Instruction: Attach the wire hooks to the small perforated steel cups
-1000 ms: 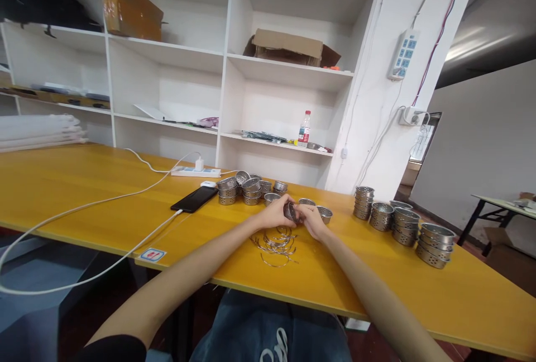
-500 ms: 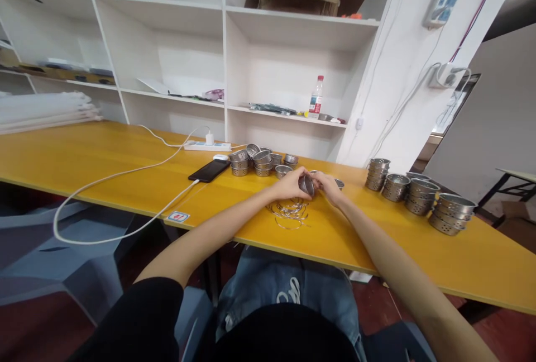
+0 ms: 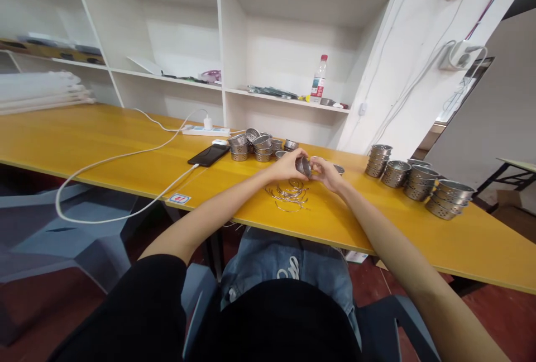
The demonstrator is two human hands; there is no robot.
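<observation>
Tilted on its side above the table, a small round metal strainer basket [image 3: 303,167] is wrapped by the fingers of my left hand [image 3: 288,166]. My right hand [image 3: 328,174] is closed at the basket's right side, its fingertips at the rim; whether they also pinch a small part, I cannot tell. Below the hands lies a loose heap of thin, curved metal wires [image 3: 290,196]. Several perforated metal baskets [image 3: 263,148] stand clustered behind my left hand, some stacked. Another basket [image 3: 338,170] shows partly behind my right hand.
More perforated baskets stand in stacks [image 3: 450,200] on the right of the yellow table [image 3: 368,217]. A phone [image 3: 209,154] with a white cable [image 3: 121,221] lies left of the hands, near a power strip [image 3: 206,131]. White shelves with a bottle [image 3: 318,80] rise behind.
My view has tilted downward slightly. The basket has turned a little in my left hand, and the fingers of my right hand have shifted along its rim. The wires lie as before.
</observation>
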